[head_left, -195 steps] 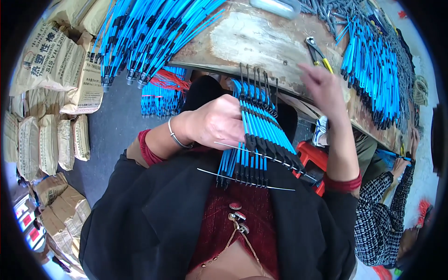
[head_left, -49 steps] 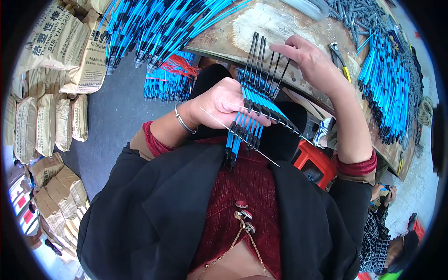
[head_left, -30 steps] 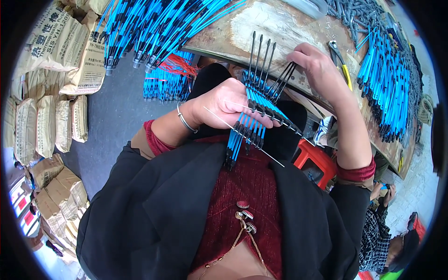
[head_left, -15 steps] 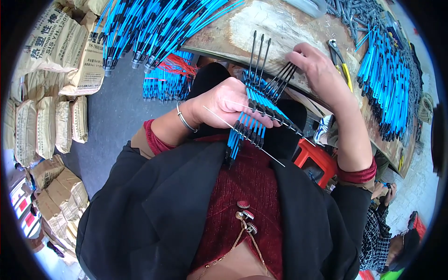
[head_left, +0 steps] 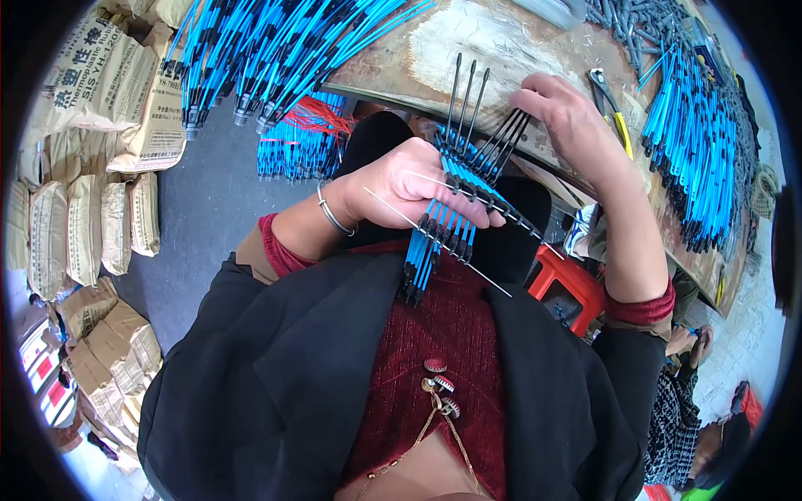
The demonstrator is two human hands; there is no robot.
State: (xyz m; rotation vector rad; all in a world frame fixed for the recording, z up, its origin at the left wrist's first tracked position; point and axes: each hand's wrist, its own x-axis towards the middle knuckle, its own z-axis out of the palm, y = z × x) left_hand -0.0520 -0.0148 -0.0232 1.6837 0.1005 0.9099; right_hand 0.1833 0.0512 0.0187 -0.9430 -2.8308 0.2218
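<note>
In front of my chest, my left hand point(head_left: 416, 182) is closed around a bundle of thin blue rods with black fittings point(head_left: 478, 185). Two thin metal wires point(head_left: 486, 279) run crosswise through rows of the black fittings, their bare ends sticking out. Three black rod ends point(head_left: 470, 96) point up and away beyond that fist. To the right, over the table edge, my right hand point(head_left: 572, 121) pinches the black ends of several rods fanned out from the same bundle. Its fingertips are partly hidden behind the hand.
A worn wooden table point(head_left: 468, 46) carries a pile of blue rods point(head_left: 276, 42), yellow-handled pliers point(head_left: 614, 113), another blue pile point(head_left: 689, 150) and grey parts point(head_left: 635, 29). Below stand more bundled rods point(head_left: 292, 150) and a red stool point(head_left: 568, 280). Paper sacks point(head_left: 83, 225) line the left. Another person point(head_left: 677, 417) is at lower right.
The three upright black rod ends have swung slightly to the right. My right hand has shifted a little, still gripping the rod ends; my left hand stays almost in place.
</note>
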